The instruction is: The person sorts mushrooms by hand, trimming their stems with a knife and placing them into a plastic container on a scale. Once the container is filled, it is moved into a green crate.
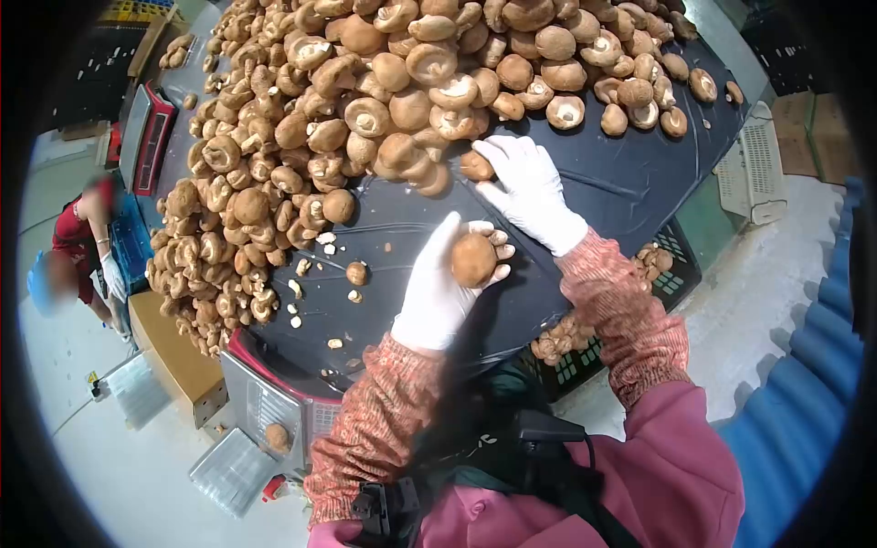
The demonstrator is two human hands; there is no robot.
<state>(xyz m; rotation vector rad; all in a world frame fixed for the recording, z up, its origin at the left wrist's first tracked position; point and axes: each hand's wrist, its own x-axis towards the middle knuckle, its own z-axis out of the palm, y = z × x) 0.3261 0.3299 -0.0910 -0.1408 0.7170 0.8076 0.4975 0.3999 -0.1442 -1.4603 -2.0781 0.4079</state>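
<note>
Round brown mushroom [474,260] is cradled in white-gloved left hand [431,285]; partly hidden brown mushroom [475,165] is pinched by white-gloved right hand [532,190]. Loose brown mushroom heap [411,105] is stacked beyond both hands; slide could be triggered by edge knock.

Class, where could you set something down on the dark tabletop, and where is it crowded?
Bare: the dark tabletop between the right hand, the mushroom pile and its right edge. Left of the left hand, scraps interrupt it. The mushroom pile crowds the far and left sides.
</note>
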